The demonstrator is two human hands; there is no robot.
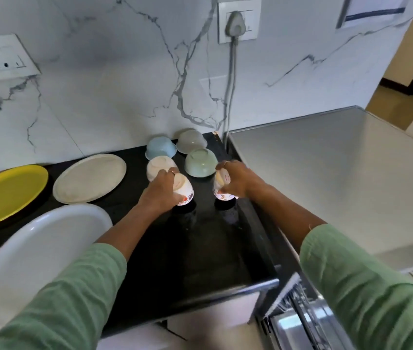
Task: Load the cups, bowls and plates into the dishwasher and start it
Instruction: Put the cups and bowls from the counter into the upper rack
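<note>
A person in green sleeves stands at a black countertop (pixel 200 248), each hand clasped round an upturned patterned cup near the counter's right edge. The left hand (pixel 161 189) grasps the left cup (pixel 184 189), which is tilted with its base leaning away from the hand and its rim close to the surface. The right hand (pixel 235 180) grasps the right cup (pixel 219 185), thumb and fingers wrapped round its side, its rim down by the counter; whether either rim touches the top cannot be told.

Four bowls sit upside down in a cluster at the back right corner, just behind the hands: a blue bowl (pixel 160 147), a grey bowl (pixel 191 141), a cream bowl (pixel 160 168) just beside the left hand, and a pale green bowl (pixel 199 162).

Along the left side lie three plates: a yellow plate (pixel 6 195) at the left edge, a beige plate (pixel 89 178) near the middle, and a white plate (pixel 36 258) overhanging the front edge.

To the right of the counter stands the dishwasher (pixel 326 173) with its flat grey top; its open rack (pixel 291 311) shows at the lower right.
</note>
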